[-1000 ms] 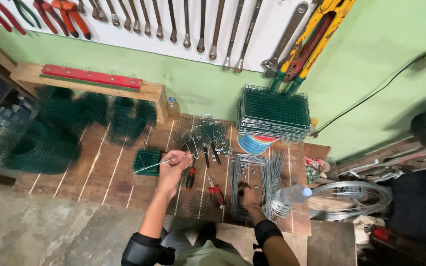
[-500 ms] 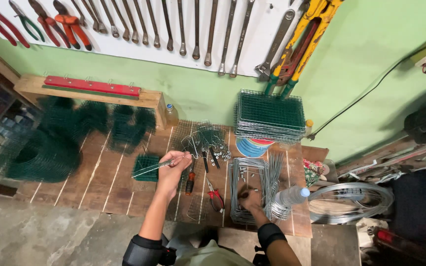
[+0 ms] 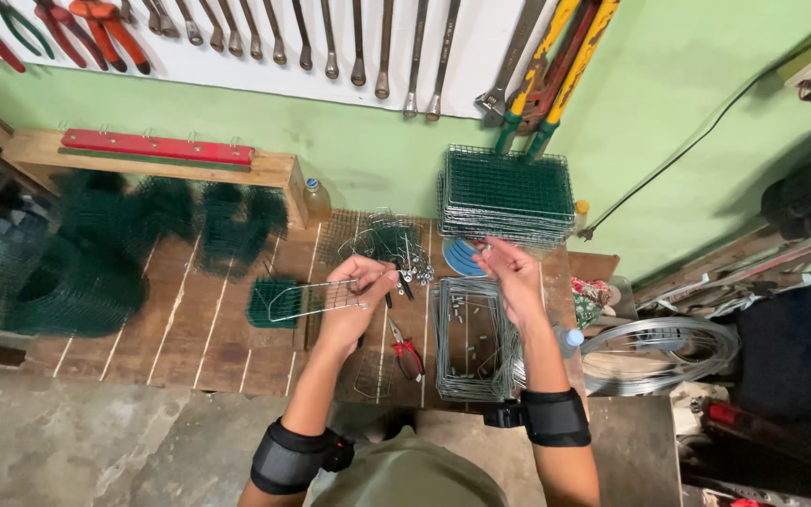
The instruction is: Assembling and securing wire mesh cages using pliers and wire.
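While the left hand [image 3: 354, 300] pinches a bent, thin steel wire loop [image 3: 316, 299] level above the wooden plank bench [image 3: 190, 329], the right hand [image 3: 511, 270] is raised, fingertips closed on a tiny metal piece, over stacked grey wire frames [image 3: 471, 343], near red-handled pliers [image 3: 408, 352].

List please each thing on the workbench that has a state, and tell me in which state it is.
left hand: raised, gripping a bent wire frame
right hand: raised, pinching a small piece, too small to tell
red-handled pliers: lying flat, untouched
green mesh panels: stacked against the wall
wire coil: wound up, lying flat
wire rectangles: piled flat
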